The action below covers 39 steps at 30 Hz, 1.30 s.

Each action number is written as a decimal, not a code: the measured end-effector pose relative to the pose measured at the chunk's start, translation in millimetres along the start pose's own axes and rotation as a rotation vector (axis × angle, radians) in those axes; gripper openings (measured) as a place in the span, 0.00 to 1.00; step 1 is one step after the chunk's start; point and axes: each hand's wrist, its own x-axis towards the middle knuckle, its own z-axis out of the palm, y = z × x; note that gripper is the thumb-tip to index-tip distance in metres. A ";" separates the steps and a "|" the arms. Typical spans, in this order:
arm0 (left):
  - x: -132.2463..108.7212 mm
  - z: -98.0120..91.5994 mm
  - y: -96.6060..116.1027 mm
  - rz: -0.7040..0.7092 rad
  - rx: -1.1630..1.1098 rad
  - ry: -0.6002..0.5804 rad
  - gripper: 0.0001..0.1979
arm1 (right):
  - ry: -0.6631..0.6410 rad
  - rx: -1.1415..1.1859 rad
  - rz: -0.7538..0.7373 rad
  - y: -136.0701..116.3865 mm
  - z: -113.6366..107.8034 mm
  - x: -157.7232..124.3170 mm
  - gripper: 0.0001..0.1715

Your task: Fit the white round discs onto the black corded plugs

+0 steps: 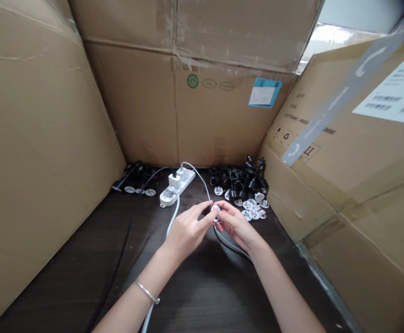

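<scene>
The left hand (188,231) and the right hand (238,224) are both clenched in a fingertip pinch, grasping a white round disc (216,212) between them over a dark wooden tabletop (66,286). A grey cable (231,243) is curving beneath the right hand; whether it joins the disc cannot be determined. A pile of loose white discs (252,208) is lying just beyond the right hand, beside a heap of black plug parts (239,178). A white power strip (177,187) carrying white plugs (174,181) is resting ahead of the left hand, with a white cable (172,222) running past that hand. A black cable (125,240) is trailing along the left. Cardboard panels (174,115) are standing around the tabletop.
</scene>
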 end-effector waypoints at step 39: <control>6.0 -4.7 8.8 -0.415 -0.592 -0.039 0.21 | 0.067 -0.253 -0.122 -4.4 15.7 -2.4 0.20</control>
